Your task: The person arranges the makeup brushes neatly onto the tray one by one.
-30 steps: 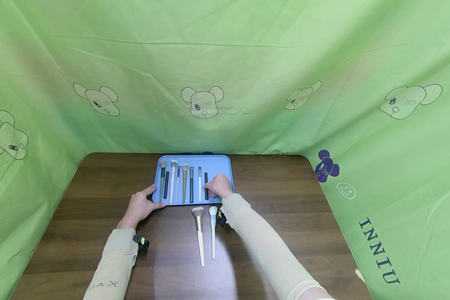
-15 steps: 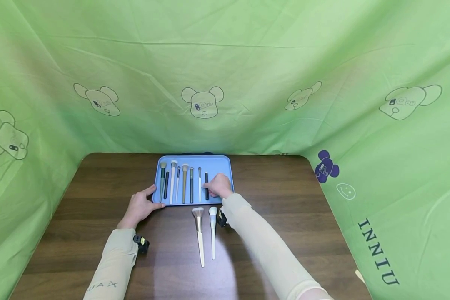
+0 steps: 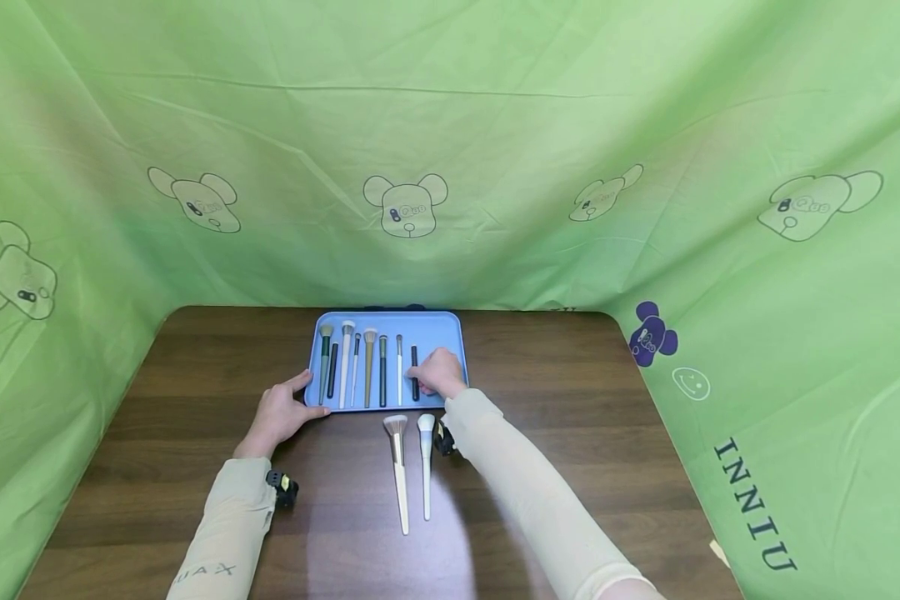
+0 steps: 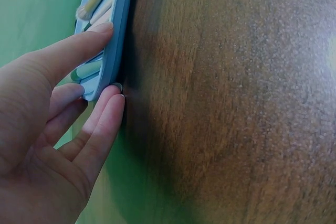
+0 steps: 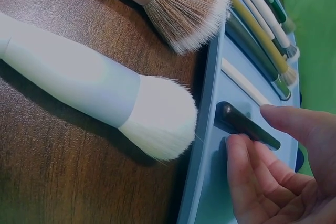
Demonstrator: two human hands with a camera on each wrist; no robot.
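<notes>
A light-blue tray [image 3: 442, 321] bears a row of makeup brushes. My left hand [image 3: 279, 415] grips its near left corner, the thumb over the front rim and fingers along the side in the left wrist view. At the right end of the row, my right hand [image 3: 441, 372] has thumb and curled fingers on either side of a short black makeup brush [image 5: 249, 124]. That brush lies on the tray floor; its bristles cannot be made out. Just left of it lies a thin white brush [image 3: 400, 358]. The right part of the tray is partly hidden by the hand.
In front of the tray, a large brown-and-white-bristled brush [image 3: 398, 475] and a white brush [image 3: 426, 467] lie on the wooden table [image 3: 570, 433]. The right forearm passes beside them. A green printed cloth [image 3: 495, 108] hangs behind and at the sides.
The black brush has shifted slightly to the right and toward me, under the right hand. Left hand and tray stay where they were.
</notes>
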